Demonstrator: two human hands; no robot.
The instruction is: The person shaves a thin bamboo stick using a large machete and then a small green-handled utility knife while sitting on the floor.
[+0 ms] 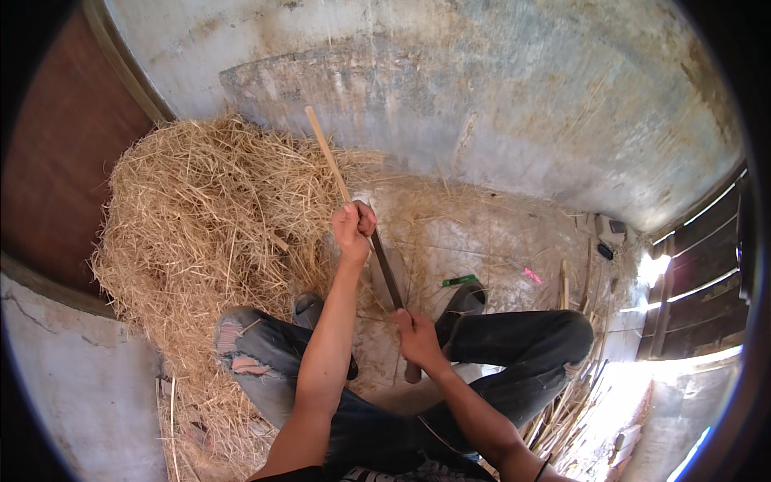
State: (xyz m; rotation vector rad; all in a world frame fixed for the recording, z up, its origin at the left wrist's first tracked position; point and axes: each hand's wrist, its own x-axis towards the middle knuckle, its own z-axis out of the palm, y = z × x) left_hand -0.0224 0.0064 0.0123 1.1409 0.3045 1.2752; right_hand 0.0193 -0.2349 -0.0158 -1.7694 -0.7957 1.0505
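Note:
My left hand [353, 229] is closed around a pale, flat wooden strip [325, 149] that slants up and away to the left. In my right hand [420, 341], lower and nearer my body, is a long dark knife [387, 269]. Its blade runs up to my left hand, and its rounded handle end [413, 373] sticks out below my right fist. The fingers of my left hand hide where strip and blade come together, so I cannot tell whether they touch.
Beside my left knee rises a big straw heap [209, 201]. A green object [459, 280] and a pink scrap [532, 275] lie on the floor. Long thin sticks [562, 406] lie by my right leg. A weathered wall [482, 96] stands ahead, with slatted boards [699, 281] on the right.

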